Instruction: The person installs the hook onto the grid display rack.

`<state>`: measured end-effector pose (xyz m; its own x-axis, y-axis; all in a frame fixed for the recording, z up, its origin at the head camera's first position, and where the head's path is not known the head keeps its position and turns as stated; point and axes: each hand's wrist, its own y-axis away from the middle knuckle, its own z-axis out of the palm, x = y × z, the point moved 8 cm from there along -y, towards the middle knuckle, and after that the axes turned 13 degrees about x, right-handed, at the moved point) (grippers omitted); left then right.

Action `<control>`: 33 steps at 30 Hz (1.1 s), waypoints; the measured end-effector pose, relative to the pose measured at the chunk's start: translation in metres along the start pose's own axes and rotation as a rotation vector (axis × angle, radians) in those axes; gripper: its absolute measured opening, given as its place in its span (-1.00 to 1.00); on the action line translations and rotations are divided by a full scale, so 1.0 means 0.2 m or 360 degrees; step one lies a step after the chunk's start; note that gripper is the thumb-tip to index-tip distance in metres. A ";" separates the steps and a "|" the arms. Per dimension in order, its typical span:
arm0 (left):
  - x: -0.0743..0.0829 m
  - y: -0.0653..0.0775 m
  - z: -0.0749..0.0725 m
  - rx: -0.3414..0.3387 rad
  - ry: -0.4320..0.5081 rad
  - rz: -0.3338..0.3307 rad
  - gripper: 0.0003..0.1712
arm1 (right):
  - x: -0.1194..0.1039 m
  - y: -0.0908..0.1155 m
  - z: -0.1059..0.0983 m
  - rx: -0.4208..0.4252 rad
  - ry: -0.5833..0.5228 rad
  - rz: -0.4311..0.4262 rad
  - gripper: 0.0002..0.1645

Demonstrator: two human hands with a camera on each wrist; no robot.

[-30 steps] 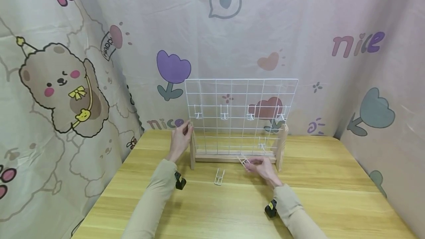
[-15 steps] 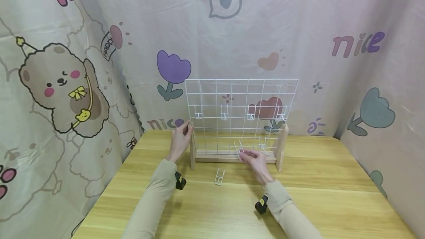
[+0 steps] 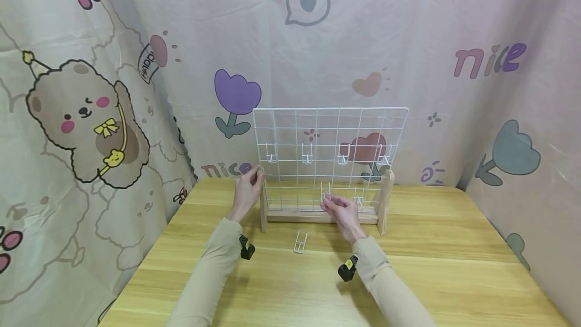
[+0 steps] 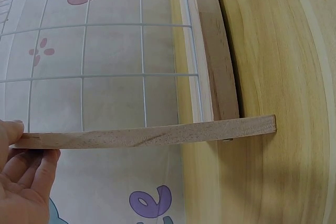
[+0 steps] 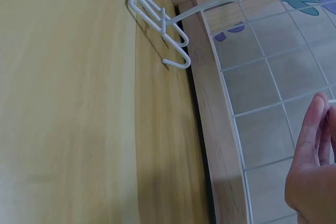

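Observation:
A white wire grid panel [image 3: 317,127] stands upright in a wooden stand [image 3: 295,215]. My left hand [image 3: 246,193] grips the top of the stand's left post [image 4: 142,137] between thumb and fingers. Toward the lower middle of the grid, my right hand [image 3: 343,213] pinches a white wire hook [image 3: 326,188], prongs pointing up, overlapping the grid wires in the head view. The held hook is mostly out of the right wrist view, where the right hand [image 5: 310,166] shows at the edge. Another white wire hook [image 3: 300,242] lies on the table before the stand.
Several white hooks, such as this hook [image 3: 306,155], hang in a row across the grid. One more hook [image 3: 359,200] hangs lower right, beside my right hand. The wooden table [image 3: 290,291] extends around the stand, with a patterned curtain [image 3: 390,24] behind.
My right hand has lifted its hook from near the table up and left to the lower grid, turning the prongs upward. My left hand stays on the post.

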<state>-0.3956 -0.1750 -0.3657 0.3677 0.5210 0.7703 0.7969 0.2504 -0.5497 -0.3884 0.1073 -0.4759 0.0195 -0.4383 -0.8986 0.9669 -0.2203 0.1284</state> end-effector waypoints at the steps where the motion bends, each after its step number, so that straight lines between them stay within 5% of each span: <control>1: 0.00 0.00 0.00 0.0001 0.0000 0.0003 -0.49 | 0.00 0.00 0.00 0.0018 -0.0026 0.0004 -0.51; 7: 0.00 0.00 0.00 0.0002 -0.0003 0.0012 -0.50 | 0.01 -0.01 0.00 0.0068 -0.0055 0.0008 -0.66; 33: 0.00 0.00 0.00 0.0017 -0.0005 0.0004 -0.51 | 0.04 -0.01 -0.01 0.0037 0.0048 0.0002 -0.58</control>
<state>-0.3958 -0.1743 -0.3651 0.3678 0.5243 0.7680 0.7908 0.2581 -0.5550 -0.3896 0.1059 -0.4847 0.0288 -0.4123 -0.9106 0.9607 -0.2403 0.1392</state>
